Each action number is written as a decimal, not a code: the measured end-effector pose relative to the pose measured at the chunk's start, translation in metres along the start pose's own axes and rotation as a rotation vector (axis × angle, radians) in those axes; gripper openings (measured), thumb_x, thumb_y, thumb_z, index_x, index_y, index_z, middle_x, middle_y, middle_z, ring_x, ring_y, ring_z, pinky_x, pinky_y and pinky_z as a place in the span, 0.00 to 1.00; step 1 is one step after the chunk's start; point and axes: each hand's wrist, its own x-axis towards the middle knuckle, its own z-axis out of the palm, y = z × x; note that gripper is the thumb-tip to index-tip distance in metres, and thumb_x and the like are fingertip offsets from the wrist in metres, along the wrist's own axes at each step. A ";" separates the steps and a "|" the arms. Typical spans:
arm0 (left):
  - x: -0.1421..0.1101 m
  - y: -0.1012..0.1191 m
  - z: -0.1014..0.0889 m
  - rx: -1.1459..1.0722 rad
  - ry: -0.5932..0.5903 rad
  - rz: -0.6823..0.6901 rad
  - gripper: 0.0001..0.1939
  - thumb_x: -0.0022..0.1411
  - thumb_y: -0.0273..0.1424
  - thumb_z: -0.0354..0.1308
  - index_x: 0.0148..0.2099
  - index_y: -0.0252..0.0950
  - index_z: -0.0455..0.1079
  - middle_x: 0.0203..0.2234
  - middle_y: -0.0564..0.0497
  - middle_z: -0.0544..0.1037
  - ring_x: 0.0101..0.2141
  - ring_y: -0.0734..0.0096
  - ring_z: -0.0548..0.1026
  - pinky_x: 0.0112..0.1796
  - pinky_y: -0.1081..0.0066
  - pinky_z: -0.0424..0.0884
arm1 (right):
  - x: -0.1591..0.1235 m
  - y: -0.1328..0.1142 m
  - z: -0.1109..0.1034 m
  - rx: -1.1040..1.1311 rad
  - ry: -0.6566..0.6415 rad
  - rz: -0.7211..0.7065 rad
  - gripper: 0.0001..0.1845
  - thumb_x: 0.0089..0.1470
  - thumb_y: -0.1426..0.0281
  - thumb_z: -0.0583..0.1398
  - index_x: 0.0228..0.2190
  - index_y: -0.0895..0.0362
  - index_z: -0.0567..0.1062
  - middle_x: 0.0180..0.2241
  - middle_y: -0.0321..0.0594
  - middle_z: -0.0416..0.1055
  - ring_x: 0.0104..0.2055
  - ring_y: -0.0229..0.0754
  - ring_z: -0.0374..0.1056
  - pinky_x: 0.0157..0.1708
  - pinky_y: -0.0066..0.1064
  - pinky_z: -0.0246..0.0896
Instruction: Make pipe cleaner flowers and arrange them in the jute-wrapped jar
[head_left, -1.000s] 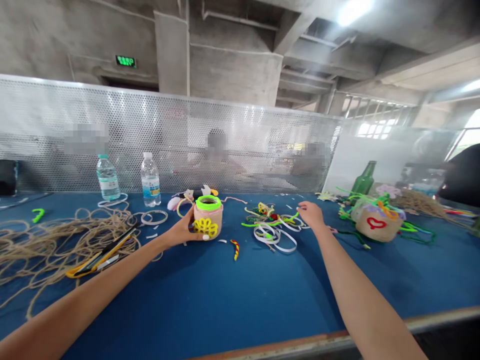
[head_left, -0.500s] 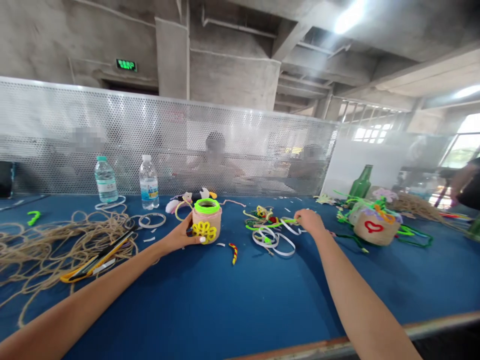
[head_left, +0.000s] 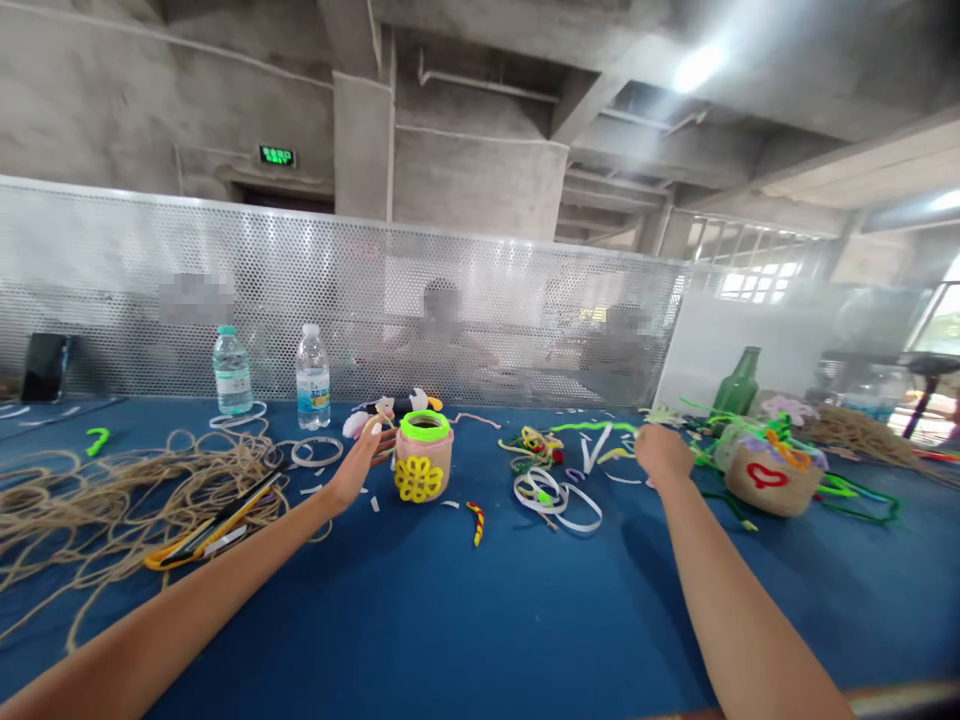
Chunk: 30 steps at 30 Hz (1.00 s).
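The blue worktop (head_left: 480, 640) carries everything here, set out around a twine-wrapped jar (head_left: 424, 465) that stands upright on its own, with a lime-green pipe-cleaner rim (head_left: 424, 425). Far left of the jar lies a loose heap of jute twine (head_left: 90, 510); well to its right sits a twine-wrapped pot (head_left: 772, 480) with a red heart. The left hand (head_left: 354, 470) is just beside the jar, its grip released, fingers spread (no contact visible). The right hand (head_left: 664, 452), right of the jar, curls loosely above tangled pipe cleaners (head_left: 592, 440); I cannot tell whether that grip holds one. Between them lie curled white strips (head_left: 551, 497). A yellow pipe-cleaner flower (head_left: 418, 480) decorates the jar's front.
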 end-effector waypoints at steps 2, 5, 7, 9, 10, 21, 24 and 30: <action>0.000 0.001 0.000 0.026 0.032 -0.001 0.43 0.55 0.58 0.50 0.65 0.36 0.52 0.57 0.36 0.66 0.55 0.50 0.66 0.56 0.54 0.59 | -0.001 -0.004 -0.005 0.001 0.204 0.104 0.23 0.60 0.75 0.43 0.48 0.69 0.72 0.40 0.64 0.72 0.41 0.57 0.72 0.34 0.39 0.64; 0.000 0.001 0.000 0.048 0.062 0.035 0.42 0.55 0.58 0.50 0.64 0.36 0.53 0.55 0.37 0.67 0.54 0.51 0.68 0.55 0.54 0.60 | -0.003 -0.006 -0.005 0.018 0.276 0.169 0.25 0.62 0.75 0.40 0.54 0.65 0.66 0.47 0.61 0.69 0.47 0.54 0.69 0.39 0.38 0.63; 0.001 0.001 0.000 0.063 0.088 0.062 0.43 0.55 0.58 0.50 0.63 0.35 0.54 0.55 0.37 0.68 0.53 0.50 0.68 0.54 0.54 0.62 | -0.006 -0.006 0.001 0.027 0.070 0.123 0.19 0.59 0.76 0.48 0.45 0.62 0.74 0.41 0.56 0.73 0.43 0.53 0.72 0.35 0.35 0.63; 0.000 0.001 -0.001 0.084 0.112 0.077 0.44 0.54 0.58 0.50 0.63 0.33 0.54 0.53 0.36 0.69 0.53 0.49 0.68 0.53 0.54 0.63 | -0.008 -0.006 0.007 0.032 -0.077 0.086 0.14 0.54 0.77 0.53 0.38 0.60 0.77 0.35 0.53 0.75 0.38 0.52 0.73 0.32 0.33 0.63; 0.000 0.002 -0.001 0.101 0.121 0.085 0.44 0.54 0.58 0.49 0.62 0.33 0.54 0.53 0.36 0.69 0.53 0.49 0.68 0.52 0.54 0.64 | -0.008 -0.007 0.007 0.036 -0.067 0.081 0.14 0.54 0.76 0.53 0.38 0.60 0.77 0.35 0.54 0.75 0.37 0.52 0.73 0.31 0.34 0.62; -0.017 0.053 0.006 0.955 0.451 0.910 0.18 0.60 0.28 0.52 0.53 0.37 0.63 0.47 0.41 0.68 0.52 0.57 0.66 0.52 0.54 0.64 | -0.024 -0.065 -0.049 0.223 0.144 -0.473 0.19 0.61 0.71 0.48 0.48 0.58 0.73 0.45 0.48 0.74 0.42 0.48 0.70 0.37 0.31 0.57; -0.029 0.070 0.009 1.121 0.356 1.124 0.17 0.58 0.27 0.55 0.50 0.43 0.69 0.45 0.46 0.71 0.51 0.57 0.69 0.54 0.55 0.61 | -0.048 -0.106 -0.065 0.207 0.134 -0.749 0.18 0.61 0.70 0.49 0.46 0.53 0.75 0.42 0.44 0.75 0.40 0.45 0.70 0.34 0.29 0.57; -0.040 0.081 0.030 1.298 -0.002 1.000 0.25 0.61 0.36 0.56 0.61 0.47 0.61 0.57 0.47 0.66 0.57 0.52 0.63 0.60 0.52 0.50 | -0.095 -0.162 -0.115 0.297 0.079 -1.156 0.17 0.61 0.71 0.50 0.43 0.53 0.77 0.37 0.41 0.76 0.35 0.40 0.69 0.30 0.28 0.56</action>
